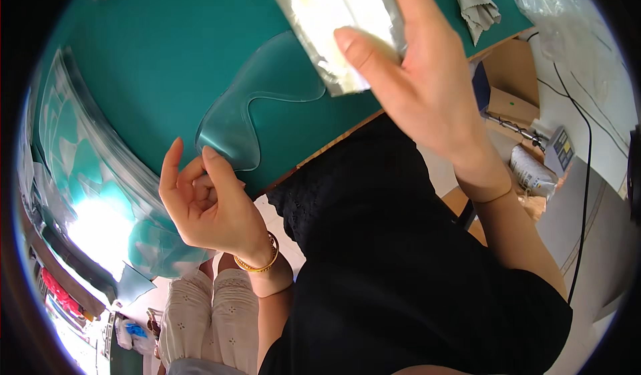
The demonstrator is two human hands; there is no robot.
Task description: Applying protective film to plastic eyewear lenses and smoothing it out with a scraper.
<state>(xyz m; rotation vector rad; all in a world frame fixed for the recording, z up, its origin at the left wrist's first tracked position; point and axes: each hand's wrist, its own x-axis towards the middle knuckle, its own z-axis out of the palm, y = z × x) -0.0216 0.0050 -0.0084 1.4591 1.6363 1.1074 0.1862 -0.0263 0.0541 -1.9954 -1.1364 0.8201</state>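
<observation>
Seemingly positioning: the right hand grips a silvery object; the left hand curls beside a clear plastic piece, pinch unclear. Next calls for steadying that piece.

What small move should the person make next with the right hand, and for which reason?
Perhaps shift the right hand slightly to the right: the shiny roll-like thing it holds hides part of the clear plastic piece in this view. The left hand is at the opposite end, so uncovering the rest could help.
</observation>
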